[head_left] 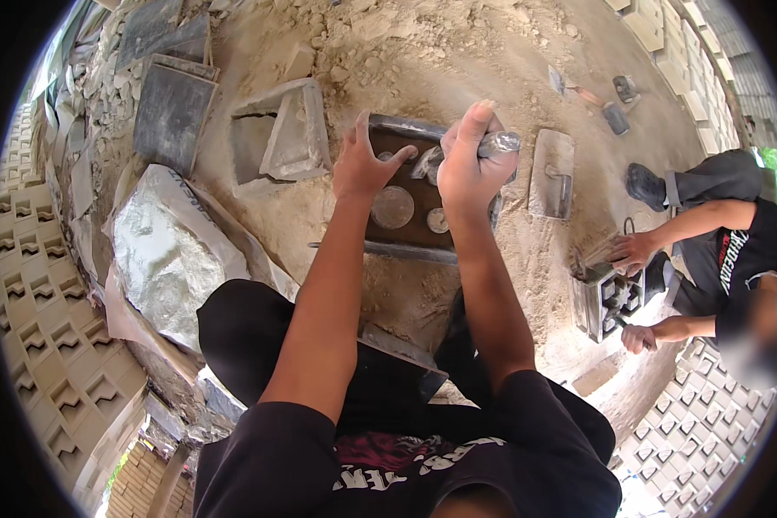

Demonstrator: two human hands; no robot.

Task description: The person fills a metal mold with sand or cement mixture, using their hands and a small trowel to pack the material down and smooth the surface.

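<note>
Between my knees on the sandy ground lies a dark rectangular mould box (410, 251) with brown packed material inside. A pale round disc (393, 207) sits in it, with a smaller round piece (439, 221) to its right, partly hidden by my right forearm. My left hand (364, 166) is at the box's upper left corner, fingers and thumb spread, holding nothing. Above the box's right part, my right hand (476, 168) is wrapped around a grey, dusty tool with a rounded handle (501, 143). Its working end is partly hidden, so its kind is unclear.
A grey float (551, 177) lies right of the box, a trowel (558, 80) farther off. At left are a broken pale frame (319, 129), dark plates (173, 112) and a sack of pale powder (168, 259). At right, a co-worker's hands (634, 255) work on another mould (589, 302).
</note>
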